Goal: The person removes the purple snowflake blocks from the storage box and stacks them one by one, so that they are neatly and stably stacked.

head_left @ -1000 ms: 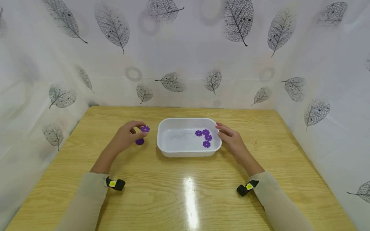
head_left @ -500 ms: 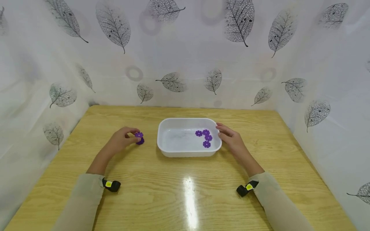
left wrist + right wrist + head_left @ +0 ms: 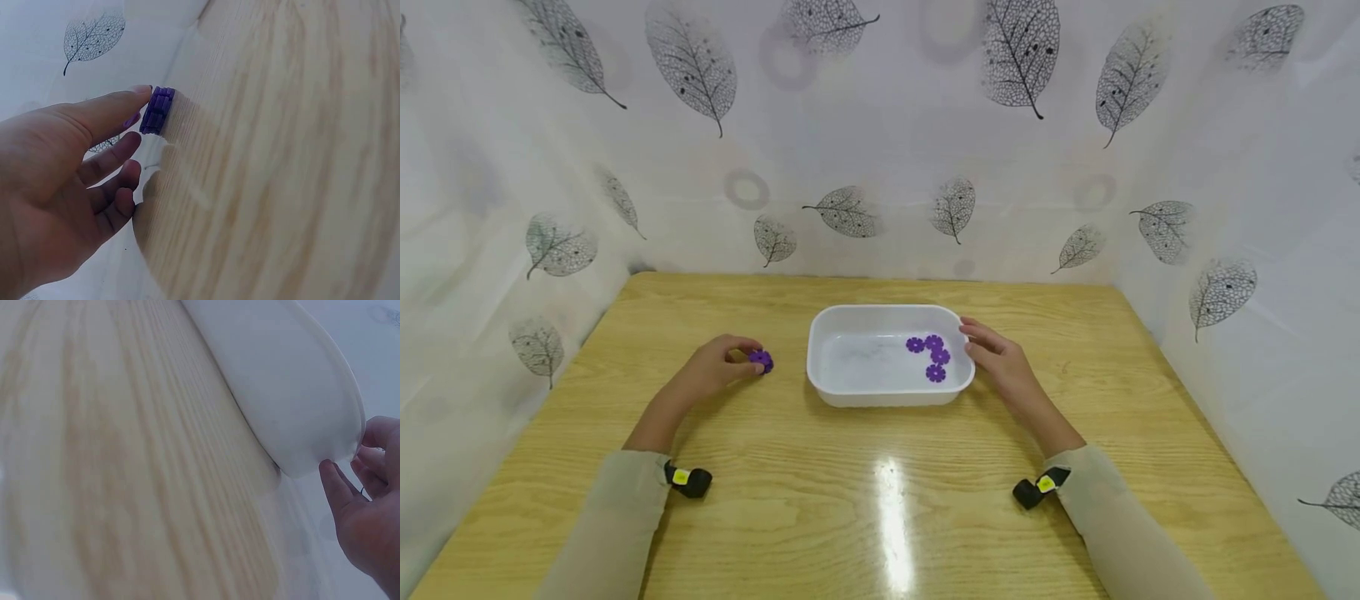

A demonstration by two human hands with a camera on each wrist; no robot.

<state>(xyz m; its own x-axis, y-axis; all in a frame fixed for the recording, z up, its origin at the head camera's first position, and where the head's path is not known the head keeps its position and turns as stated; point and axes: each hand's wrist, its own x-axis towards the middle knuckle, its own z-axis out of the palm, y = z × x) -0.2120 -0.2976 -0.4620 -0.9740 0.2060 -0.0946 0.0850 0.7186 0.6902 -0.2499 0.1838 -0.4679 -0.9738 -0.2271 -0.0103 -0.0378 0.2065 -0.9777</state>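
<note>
In the head view, my left hand (image 3: 718,367) pinches a purple flower-shaped disc (image 3: 761,359) on the table, left of a white rectangular tub (image 3: 891,399). The left wrist view shows it side-on as a short stack of notched purple discs (image 3: 157,111), thumb on the near face and the other fingers loosely bent below. Several more purple flower-shaped discs (image 3: 936,372) lie inside the tub toward its right end. My right hand (image 3: 1006,367) touches the tub's right end, fingertips at the rim and thumb (image 3: 334,481) against the outer wall.
A light wooden table (image 3: 805,517) carries everything, with a bright reflection at the front middle. White sheets (image 3: 880,150) with a leaf print stand behind it and along both sides. Each wrist wears a black strap camera (image 3: 688,481).
My left hand has brought its purple disc down and left, onto the one lying on the table; the two now overlap. My right hand and the tub have stayed in place.
</note>
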